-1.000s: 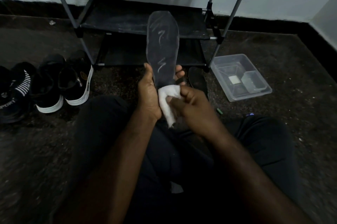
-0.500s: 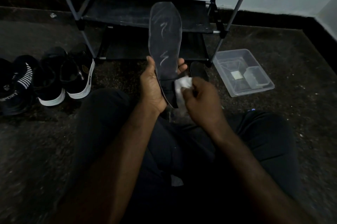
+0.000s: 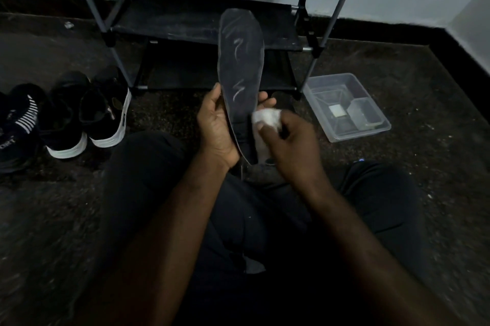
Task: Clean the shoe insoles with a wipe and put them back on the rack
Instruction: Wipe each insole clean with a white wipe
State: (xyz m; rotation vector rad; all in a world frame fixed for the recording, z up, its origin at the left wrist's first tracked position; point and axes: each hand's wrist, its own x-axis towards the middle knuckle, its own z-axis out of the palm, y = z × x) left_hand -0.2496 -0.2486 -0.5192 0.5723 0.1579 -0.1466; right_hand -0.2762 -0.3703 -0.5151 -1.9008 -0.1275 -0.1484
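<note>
Grips the insole (image 3: 240,60) by its lower half in the left hand (image 3: 216,126), thumb on one edge and fingertips curled round the other, toe end raised above both hands. Pinches a crumpled wipe (image 3: 266,117) in the right hand (image 3: 289,145), just right of the left hand, at the insole's right edge. Beyond the hands, rack (image 3: 201,20); left of them, shoes (image 3: 87,113).
</note>
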